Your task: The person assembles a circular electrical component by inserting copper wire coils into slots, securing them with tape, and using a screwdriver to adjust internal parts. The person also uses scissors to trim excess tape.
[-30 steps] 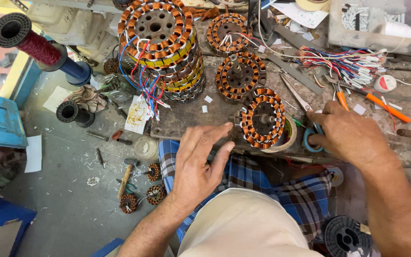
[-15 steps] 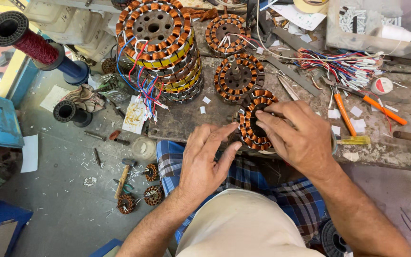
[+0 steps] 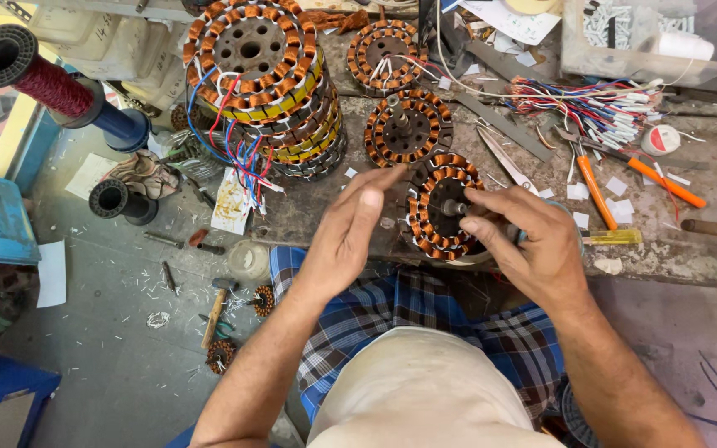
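1. Lap comes nearest: checked cloth (image 3: 425, 323) and a pale shirt (image 3: 425, 398), with the bench (image 3: 699, 249) edge just beyond.
2. Right hand (image 3: 533, 241) grips the stator (image 3: 446, 216) at its right rim, fingertips reaching toward the centre hole, seemingly to steady it on edge.
3. Left hand (image 3: 346, 236) is loose, fingers straight, tips touching the stator's left rim; it clasps nothing.
4. The stator stands tilted at the bench's front edge, between both hands, its copper coils facing up.
5. Just right lie orange-handled pliers (image 3: 591, 178) and an orange screwdriver (image 3: 657, 178), within easy reach.
6. Farther back sit two more wound stators (image 3: 408, 129) and a tall stack (image 3: 263, 79) with coloured leads hanging down.
7. Far left, off the bench, a spool (image 3: 47, 83) of red wire lies on its side.
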